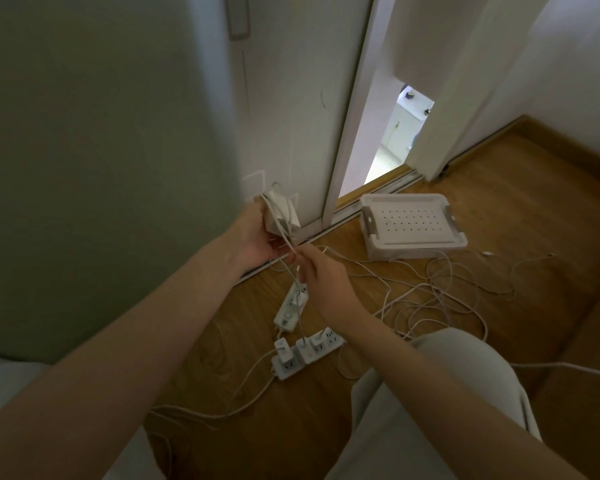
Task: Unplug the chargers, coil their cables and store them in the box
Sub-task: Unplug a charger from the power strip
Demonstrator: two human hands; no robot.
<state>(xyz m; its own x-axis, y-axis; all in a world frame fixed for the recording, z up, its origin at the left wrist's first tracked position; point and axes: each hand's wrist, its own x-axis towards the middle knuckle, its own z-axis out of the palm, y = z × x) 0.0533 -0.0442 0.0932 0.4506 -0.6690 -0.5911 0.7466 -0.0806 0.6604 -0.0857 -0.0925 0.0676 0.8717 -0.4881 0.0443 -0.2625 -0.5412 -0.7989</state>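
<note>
My left hand (253, 237) grips a white charger brick (280, 213) held up near the wall, with a loop of its cable over the top. My right hand (321, 275) pinches that white cable (289, 245) just below the brick. Beneath the hands, on the wooden floor, lie two white power strips (289, 308) (307, 355); the nearer one has small white chargers (283, 348) plugged in. The white box (413, 230) sits on the floor to the right, by the sliding door track. Loose white cables (437, 296) are tangled between the box and my knee.
A wall and a sliding door frame (347, 126) stand right behind the hands. My knee in light trousers (440, 375) is at the lower right. More cable runs across the floor at the bottom left (201, 415) and far right (568, 367).
</note>
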